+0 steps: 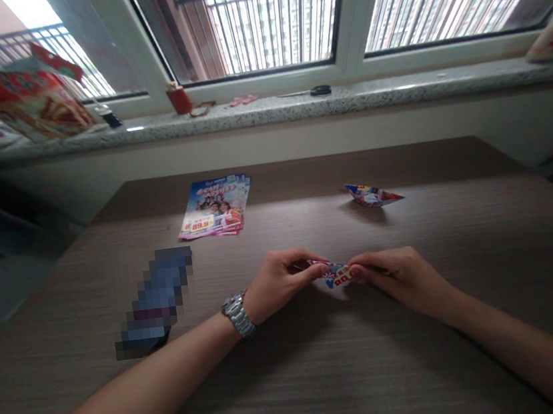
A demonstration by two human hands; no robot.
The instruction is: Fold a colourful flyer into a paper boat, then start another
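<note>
Between my two hands is a small folded paper (336,274), printed in red, white and blue. My left hand (285,280), with a metal watch (238,314) on its wrist, pinches the left end between thumb and fingers. The right end is pinched by my right hand (402,277). The fingers cover both ends, so the paper's full shape is hidden. Beyond my right hand a folded paper boat (373,195) with pointed ends rests on the table.
A stack of printed flyers (216,207) lies at the table's far left. Nearer me is a blurred-out dark blue object (159,298). On the stone windowsill (264,109) are scissors (317,90), a red cylinder (178,99) and a red food bag (42,101).
</note>
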